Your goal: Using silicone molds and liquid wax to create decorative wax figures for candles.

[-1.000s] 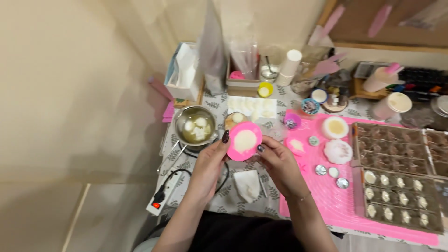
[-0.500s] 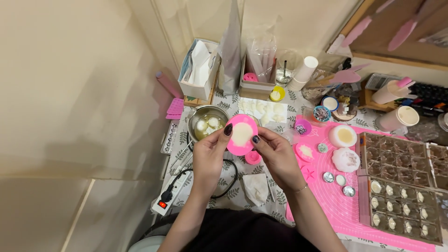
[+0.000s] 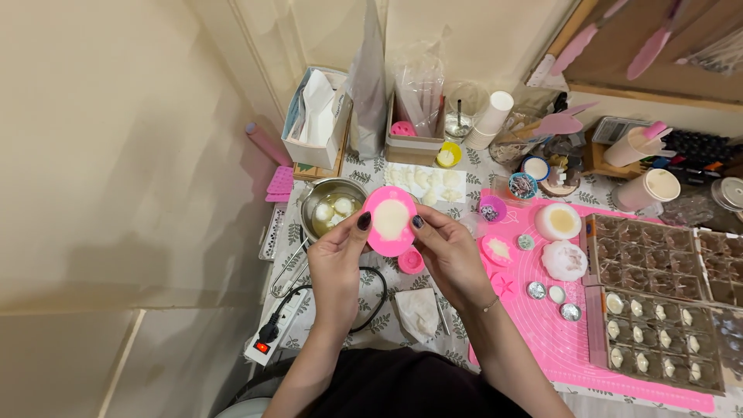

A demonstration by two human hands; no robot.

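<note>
A: So, how would that round pink mould (image 3: 390, 220) handle, do you think?

B: Light, I would judge, and soft in the wall, like silicone. The pale fill in its middle looks set and waxy, so it is probably the stiffer and more brittle part. A hard squeeze could bend the rim and crack or pop the fill.

A: Where is the hold?

B: On the rim, at opposite sides. The left hand (image 3: 334, 263) pinches the mould's left edge, its thumb lying on the face just beside the fill. The right hand (image 3: 449, 255) pinches the right edge the same way, thumb on top and the other fingers behind, out of sight. Both are closed on the mould, neither slack.

A: And where is it sitting?

B: In the air between the two grips, above the table, tilted so its open face looks up towards the camera. Just beyond the left thumb is the metal pot (image 3: 331, 207) with white lumps in it; below the right-hand grip lies a small pink mould (image 3: 410, 261), and further down a crumpled tissue (image 3: 418, 310).

A: The arms?

B: Both forearms rise from the body and converge, wrists bent inward, palms facing each other across the mould.
</note>
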